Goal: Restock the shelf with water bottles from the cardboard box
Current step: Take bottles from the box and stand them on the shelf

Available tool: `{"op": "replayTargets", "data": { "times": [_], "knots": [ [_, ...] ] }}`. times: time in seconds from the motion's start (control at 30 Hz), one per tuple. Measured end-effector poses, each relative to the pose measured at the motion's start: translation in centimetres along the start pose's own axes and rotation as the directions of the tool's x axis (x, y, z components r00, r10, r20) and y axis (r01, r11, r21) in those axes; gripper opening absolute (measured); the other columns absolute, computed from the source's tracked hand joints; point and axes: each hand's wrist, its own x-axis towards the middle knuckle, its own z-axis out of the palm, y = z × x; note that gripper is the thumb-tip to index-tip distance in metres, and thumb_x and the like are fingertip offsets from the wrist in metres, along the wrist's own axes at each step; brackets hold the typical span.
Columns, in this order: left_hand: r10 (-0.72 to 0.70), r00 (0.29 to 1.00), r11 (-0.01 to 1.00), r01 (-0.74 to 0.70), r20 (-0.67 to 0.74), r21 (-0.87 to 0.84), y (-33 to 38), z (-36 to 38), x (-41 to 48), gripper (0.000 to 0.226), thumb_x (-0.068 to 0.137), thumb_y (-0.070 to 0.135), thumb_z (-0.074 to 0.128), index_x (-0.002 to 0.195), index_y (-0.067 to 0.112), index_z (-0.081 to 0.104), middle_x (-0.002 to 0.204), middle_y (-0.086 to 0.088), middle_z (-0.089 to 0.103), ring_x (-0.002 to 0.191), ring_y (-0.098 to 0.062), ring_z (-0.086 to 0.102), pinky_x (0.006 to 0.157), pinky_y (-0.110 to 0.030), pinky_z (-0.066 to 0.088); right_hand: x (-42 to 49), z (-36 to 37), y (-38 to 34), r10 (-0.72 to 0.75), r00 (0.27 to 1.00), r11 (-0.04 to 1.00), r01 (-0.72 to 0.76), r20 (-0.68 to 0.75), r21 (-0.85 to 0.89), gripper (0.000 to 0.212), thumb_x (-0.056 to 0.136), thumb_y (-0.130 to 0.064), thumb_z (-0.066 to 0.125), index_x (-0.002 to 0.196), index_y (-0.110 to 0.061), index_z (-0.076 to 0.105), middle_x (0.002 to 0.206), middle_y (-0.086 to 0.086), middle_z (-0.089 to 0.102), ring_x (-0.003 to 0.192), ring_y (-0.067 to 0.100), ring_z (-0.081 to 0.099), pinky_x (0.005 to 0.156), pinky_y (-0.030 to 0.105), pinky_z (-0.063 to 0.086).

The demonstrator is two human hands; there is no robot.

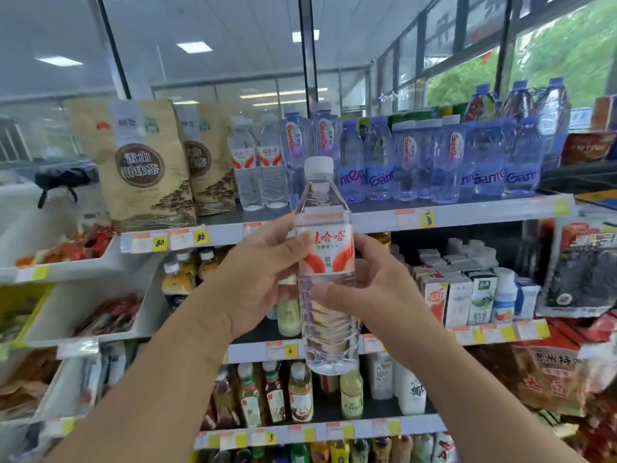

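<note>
With left hand and right hand gripping the water bottle, I feared toppling shelved bottles beyond it.

Bright, even light from ceiling panels and right-hand windows; soft focus, fisheye curvature at the edges.

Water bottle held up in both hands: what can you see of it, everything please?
The clear, ribbed plastic water bottle is upright, closed with a white screw cap, and looks full. A white label with red-orange swooshes and red characters wraps its upper half. It is held in the air before the grey store shelves. The left hand grips it at the label; the right hand holds it just below, thumb across the front.
</note>
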Motion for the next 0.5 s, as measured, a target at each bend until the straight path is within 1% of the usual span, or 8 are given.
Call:
{"op": "replayTargets", "data": {
  "times": [0.1,0.13,0.2,0.3,0.37,0.43,0.47,0.5],
  "knots": [
    [-0.001,1.0,1.0,0.001,-0.006,0.002,0.5,-1.0,1.1,0.038,0.081,0.016,0.065,0.118,0.024,0.069,0.099,-0.007,0.074,0.091,-0.024,0.072,0.072,-0.04,0.058,2.1,0.3,0.0,-0.009,1.0,1.0,0.009,0.03,-0.003,0.063,0.073,-0.014,0.086,0.123,-0.038,0.056,0.101,-0.001,0.076,0.093,0.017,0.074,0.09,0.048,0.057],
    [0.004,1.0,1.0,-0.004,-0.008,0.016,0.7,-1.3,1.5,0.041,0.08,0.014,0.066,0.119,0.023,0.067,0.103,-0.007,0.074,0.093,-0.025,0.072,0.073,-0.04,0.059,2.9,0.4,-0.1,-0.02,0.999,1.0,0.02,0.032,-0.014,0.062,0.074,-0.013,0.086,0.121,-0.039,0.056,0.1,0.0,0.076,0.092,0.018,0.074,0.09,0.049,0.056],
    [0.023,0.999,0.999,-0.022,-0.028,0.034,1.3,-2.2,2.4,0.045,0.079,0.012,0.067,0.123,0.022,0.064,0.112,-0.009,0.072,0.102,-0.03,0.07,0.084,-0.048,0.057,4.6,0.8,-0.5,-0.044,0.999,0.999,0.045,0.025,-0.027,0.061,0.074,-0.009,0.085,0.118,-0.039,0.056,0.098,-0.001,0.077,0.09,0.017,0.074,0.09,0.049,0.056],
    [0.066,0.996,0.996,-0.061,-0.064,0.072,2.5,-4.0,4.2,0.048,0.077,0.015,0.073,0.123,0.026,0.064,0.115,-0.007,0.072,0.109,-0.031,0.068,0.095,-0.058,0.05,7.7,1.7,-1.6,-0.077,0.997,0.995,0.078,0.034,-0.056,0.064,0.075,-0.01,0.084,0.124,-0.036,0.053,0.098,-0.001,0.077,0.09,0.017,0.074,0.091,0.048,0.056],
    [0.085,0.994,0.99,-0.077,-0.064,0.121,3.4,-5.7,5.5,0.046,0.077,0.017,0.079,0.12,0.028,0.066,0.114,-0.003,0.072,0.107,-0.028,0.068,0.091,-0.054,0.054,10.2,2.5,-2.2,-0.101,0.994,0.993,0.103,0.042,-0.057,0.068,0.074,-0.011,0.085,0.129,-0.032,0.051,0.099,-0.001,0.077,0.092,0.018,0.074,0.091,0.046,0.056],
    [0.11,0.992,0.981,-0.098,-0.065,0.165,4.5,-7.7,7.0,0.045,0.075,0.019,0.078,0.118,0.028,0.067,0.109,-0.001,0.073,0.098,-0.023,0.07,0.078,-0.042,0.058,13.0,3.4,-2.8,-0.124,0.992,0.99,0.126,0.028,-0.057,0.068,0.073,-0.01,0.086,0.13,-0.027,0.051,0.099,0.001,0.077,0.092,0.017,0.074,0.089,0.04,0.056],
    [0.118,0.99,0.977,-0.102,-0.074,0.188,5.0,-9.0,7.8,0.044,0.075,0.021,0.076,0.117,0.029,0.067,0.109,-0.001,0.073,0.099,-0.023,0.069,0.078,-0.043,0.058,14.5,4.1,-3.2,-0.138,0.99,0.989,0.138,0.017,-0.054,0.069,0.073,-0.01,0.086,0.131,-0.024,0.051,0.098,0.002,0.077,0.092,0.018,0.074,0.088,0.039,0.056],
    [0.119,0.989,0.973,-0.099,-0.085,0.208,5.5,-10.2,8.7,0.043,0.076,0.023,0.075,0.118,0.032,0.067,0.111,-0.002,0.073,0.103,-0.024,0.068,0.085,-0.048,0.056,16.2,4.7,-3.4,-0.152,0.988,0.987,0.152,0.004,-0.048,0.07,0.072,-0.01,0.086,0.131,-0.021,0.051,0.098,0.003,0.077,0.092,0.019,0.074,0.088,0.039,0.057]
  ]
}}
